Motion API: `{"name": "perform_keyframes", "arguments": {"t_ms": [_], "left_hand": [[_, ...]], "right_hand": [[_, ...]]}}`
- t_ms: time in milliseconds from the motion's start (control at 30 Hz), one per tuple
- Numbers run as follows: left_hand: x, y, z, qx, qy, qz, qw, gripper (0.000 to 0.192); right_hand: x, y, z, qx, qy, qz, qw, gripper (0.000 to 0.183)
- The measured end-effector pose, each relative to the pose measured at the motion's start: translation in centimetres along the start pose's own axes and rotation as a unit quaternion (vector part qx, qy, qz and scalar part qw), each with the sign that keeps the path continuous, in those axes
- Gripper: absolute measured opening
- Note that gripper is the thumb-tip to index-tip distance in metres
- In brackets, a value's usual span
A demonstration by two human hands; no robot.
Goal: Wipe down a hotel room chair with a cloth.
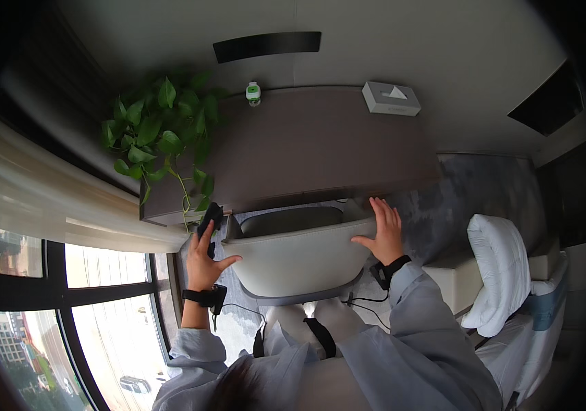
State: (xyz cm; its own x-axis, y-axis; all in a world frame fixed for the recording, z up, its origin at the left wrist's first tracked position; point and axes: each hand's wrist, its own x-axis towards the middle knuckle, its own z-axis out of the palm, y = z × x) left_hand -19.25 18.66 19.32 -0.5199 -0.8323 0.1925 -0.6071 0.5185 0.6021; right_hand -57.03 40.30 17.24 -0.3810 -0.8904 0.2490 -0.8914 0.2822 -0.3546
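Note:
A light upholstered armchair (298, 259) stands with its back towards me, its front reaching to the edge of a dark brown desk (318, 138). At the right end of the backrest, my right hand (384, 232) has its fingers spread, with the thumb over the chair's upper edge. My left hand (206, 259) is by the left end of the backrest, its thumb out towards the chair. Dark cloth (211, 217) lies at the left fingertips; whether the fingers grip it I cannot tell. Both wrists wear black straps with small devices and cables.
A leafy potted plant (154, 128) trails over the desk's left end. On the desk's far side are a small white-and-green bottle (253, 94) and a tissue box (391, 99). Curtains (77, 205) and a window are at left; white bedding (498, 277) lies at right. Cables run by my legs.

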Motion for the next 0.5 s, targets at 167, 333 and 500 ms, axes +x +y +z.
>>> {"name": "perform_keyframes", "arguments": {"t_ms": [167,333,500], "left_hand": [[-3.4,7.1,-3.8,-0.437,0.118,-0.181,0.873,0.073],[-7.3,14.0,-2.5,-0.543,0.114,-0.175,0.813,0.062],[-9.2,21.7,1.1,-0.525,0.084,-0.149,0.834,0.046]], "right_hand": [[-2.4,-2.4,0.0,-0.013,0.037,0.046,0.998,0.087],[-3.7,-3.8,-1.7,0.078,0.078,-0.040,0.993,0.060],[-5.0,-6.6,-2.9,0.708,-0.415,0.183,0.541,0.042]]}}
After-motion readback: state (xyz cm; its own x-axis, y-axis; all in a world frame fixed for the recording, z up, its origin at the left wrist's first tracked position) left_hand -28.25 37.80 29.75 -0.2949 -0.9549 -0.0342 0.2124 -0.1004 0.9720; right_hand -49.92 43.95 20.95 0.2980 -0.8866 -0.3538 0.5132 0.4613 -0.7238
